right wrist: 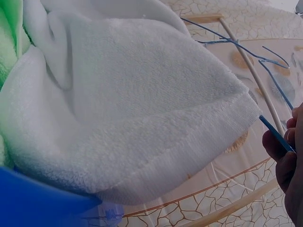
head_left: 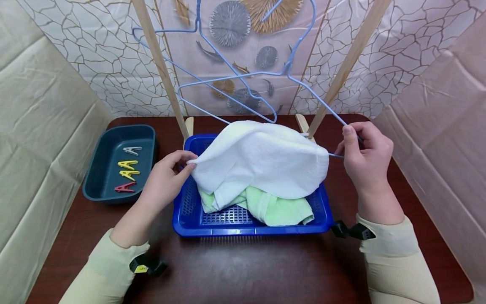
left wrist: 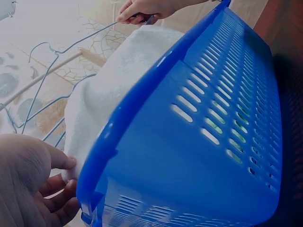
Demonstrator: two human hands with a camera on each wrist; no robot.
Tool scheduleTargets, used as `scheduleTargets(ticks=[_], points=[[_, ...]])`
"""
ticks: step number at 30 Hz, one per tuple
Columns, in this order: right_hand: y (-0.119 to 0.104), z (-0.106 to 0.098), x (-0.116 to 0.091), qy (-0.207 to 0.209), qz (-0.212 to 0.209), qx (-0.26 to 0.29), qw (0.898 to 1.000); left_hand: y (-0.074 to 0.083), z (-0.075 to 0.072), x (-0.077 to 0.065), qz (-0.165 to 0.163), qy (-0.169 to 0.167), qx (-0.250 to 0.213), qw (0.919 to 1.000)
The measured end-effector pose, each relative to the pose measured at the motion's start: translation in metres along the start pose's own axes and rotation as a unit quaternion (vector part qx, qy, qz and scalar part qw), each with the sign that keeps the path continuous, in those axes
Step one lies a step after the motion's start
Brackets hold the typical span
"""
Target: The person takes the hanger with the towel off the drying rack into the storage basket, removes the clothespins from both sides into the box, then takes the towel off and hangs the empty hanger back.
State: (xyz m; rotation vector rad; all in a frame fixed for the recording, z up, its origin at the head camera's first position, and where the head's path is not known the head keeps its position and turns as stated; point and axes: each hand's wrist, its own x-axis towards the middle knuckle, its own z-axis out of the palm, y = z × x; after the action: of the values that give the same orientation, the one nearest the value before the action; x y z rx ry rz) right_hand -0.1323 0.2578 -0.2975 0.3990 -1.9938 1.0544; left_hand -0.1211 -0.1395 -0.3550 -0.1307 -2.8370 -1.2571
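Note:
A white towel [head_left: 262, 158] drapes over the lower bar of a blue wire hanger [head_left: 317, 98], above the blue basket [head_left: 231, 232]. My left hand [head_left: 167, 179] pinches the towel's left corner between thumb and fingers, close to the basket rim. At the hanger's right end, my right hand [head_left: 367, 152] grips the wire; in the right wrist view the wire [right wrist: 277, 134] runs from the towel's edge into the fingers. Light green cloth [head_left: 281, 210] lies in the basket beneath the white towel, partly covered by it.
A second blue hanger [head_left: 224, 59] hangs behind, between two wooden poles [head_left: 347, 67] of a stand. To the left, a dark teal tray [head_left: 96, 169] contains several clothespins, among them a red clothespin [head_left: 124, 187] and a grey clothespin [head_left: 132, 150]. Patterned walls enclose the brown table [head_left: 243, 270].

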Motion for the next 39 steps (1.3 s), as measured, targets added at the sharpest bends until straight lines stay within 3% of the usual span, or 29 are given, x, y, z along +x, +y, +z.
scheduleTargets(ticks=[13, 23, 39], points=[[0.0, -0.002, -0.001, -0.011, 0.003, 0.005, 1.0, -0.001, -0.002, 0.001, 0.009, -0.016, 0.015, 0.9997], [-0.002, 0.001, -0.003, -0.021, 0.002, 0.0, 1.0, 0.011, -0.008, 0.008, 0.029, -0.014, 0.03, 0.999], [-0.004, 0.003, -0.006, -0.033, -0.01, 0.004, 0.999, 0.054, -0.001, 0.021, 0.134, -0.013, 0.003, 0.9909]])
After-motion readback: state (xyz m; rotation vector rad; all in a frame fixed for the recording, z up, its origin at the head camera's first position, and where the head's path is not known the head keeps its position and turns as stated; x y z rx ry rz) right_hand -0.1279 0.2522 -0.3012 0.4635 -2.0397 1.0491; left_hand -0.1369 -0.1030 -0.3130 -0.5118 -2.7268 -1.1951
